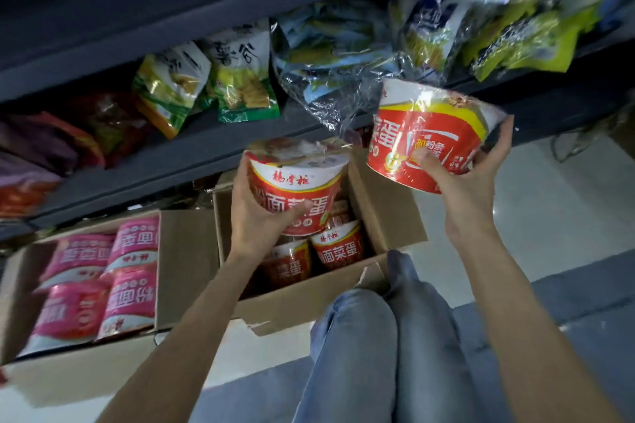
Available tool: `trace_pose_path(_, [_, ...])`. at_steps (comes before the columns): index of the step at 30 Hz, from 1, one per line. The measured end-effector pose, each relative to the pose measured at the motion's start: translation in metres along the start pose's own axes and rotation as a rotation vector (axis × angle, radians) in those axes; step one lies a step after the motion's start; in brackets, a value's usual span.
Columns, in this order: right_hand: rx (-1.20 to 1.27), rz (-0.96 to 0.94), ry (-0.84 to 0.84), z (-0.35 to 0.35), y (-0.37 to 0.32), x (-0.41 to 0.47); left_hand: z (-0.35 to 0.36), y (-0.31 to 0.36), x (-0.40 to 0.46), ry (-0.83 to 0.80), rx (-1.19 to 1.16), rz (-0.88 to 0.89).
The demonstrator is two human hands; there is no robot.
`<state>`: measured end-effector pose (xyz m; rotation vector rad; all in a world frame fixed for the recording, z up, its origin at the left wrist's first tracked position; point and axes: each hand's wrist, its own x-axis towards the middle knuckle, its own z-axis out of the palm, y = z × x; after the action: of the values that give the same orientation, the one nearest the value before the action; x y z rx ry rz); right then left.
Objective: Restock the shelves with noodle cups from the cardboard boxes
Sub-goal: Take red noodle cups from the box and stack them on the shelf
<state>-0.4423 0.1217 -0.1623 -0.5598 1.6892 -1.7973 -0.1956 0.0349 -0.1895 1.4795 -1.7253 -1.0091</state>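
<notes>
My left hand (256, 213) grips a red and white noodle cup (300, 185) just above an open cardboard box (388, 213) that holds more red noodle cups (338, 245). My right hand (470, 172) holds a second red noodle cup (429, 137), tilted, up near the edge of a dark shelf (192, 161). Another open cardboard box (185, 261) on the left is packed with pink noodle cups (103, 282).
The dark shelves carry green and yellow snack bags (240, 79), clear-wrapped packs (343, 55) and purple and red bags (44, 151) at the left. My knees in blue jeans (378, 336) are at the bottom, over a pale tiled floor (563, 209).
</notes>
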Motion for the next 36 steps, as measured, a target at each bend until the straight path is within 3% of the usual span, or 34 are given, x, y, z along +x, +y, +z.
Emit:
trace_pose_path(9, [0.166,-0.442,0.05,0.003,-0.156,0.005,-0.051,0.17,0.015,0.125,0.068,0.667])
trace_pose_path(15, [0.139,-0.635,0.099,0.015,-0.229,0.069,0.002,0.256,0.097,0.205,-0.022,0.727])
trace_pose_path(19, [0.059,-0.689,0.161,0.036,-0.256,0.13,0.063,0.285,0.163,0.158,-0.185,0.651])
trace_pose_path(26, [-0.173,-0.71,0.096,0.065,-0.251,0.219,0.141,0.291,0.236,-0.003,-0.412,0.577])
trace_pose_path(30, [-0.4,-0.674,0.006,0.077,-0.251,0.26,0.157,0.297,0.266,-0.047,-0.155,0.453])
trace_pose_path(33, [-0.565,-0.62,0.076,0.081,-0.252,0.279,0.157,0.311,0.265,0.008,0.157,0.319])
trace_pose_path(36, [-0.702,-0.553,0.134,0.084,-0.251,0.28,0.155,0.319,0.26,-0.024,0.125,0.27])
